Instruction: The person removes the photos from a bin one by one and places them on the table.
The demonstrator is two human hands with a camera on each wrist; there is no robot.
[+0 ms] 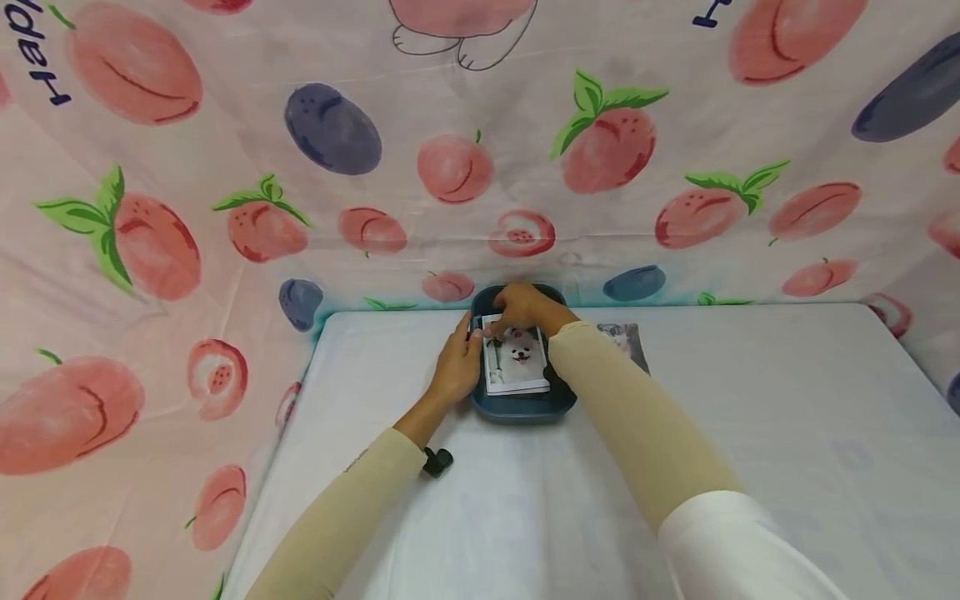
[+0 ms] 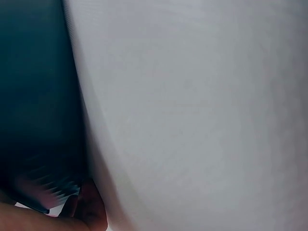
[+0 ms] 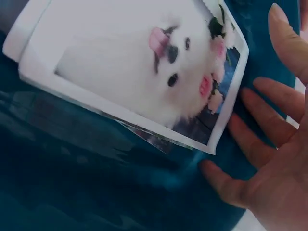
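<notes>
A dark blue plastic basket [image 1: 525, 410] stands at the far edge of the table, holding a small stack of photo prints. On top lies a white-bordered photo [image 1: 517, 367] of a white fluffy dog with pink flowers. My left hand [image 1: 456, 367] grips the basket's left side, thumb up at the rim; in the left wrist view its fingers [image 2: 91, 207] are at the slotted wall. My right hand [image 1: 522, 306] reaches over the basket's far end. Its fingers [image 3: 260, 113] are spread, with tips right at the photo's short edge in the right wrist view.
Another picture [image 1: 636, 348] lies on the white table [image 1: 750, 433] just right of the basket, partly hidden by the right forearm. A fruit-print curtain [image 1: 450, 225] hangs right behind the table. A small black device [image 1: 437, 462] sits at the left wrist.
</notes>
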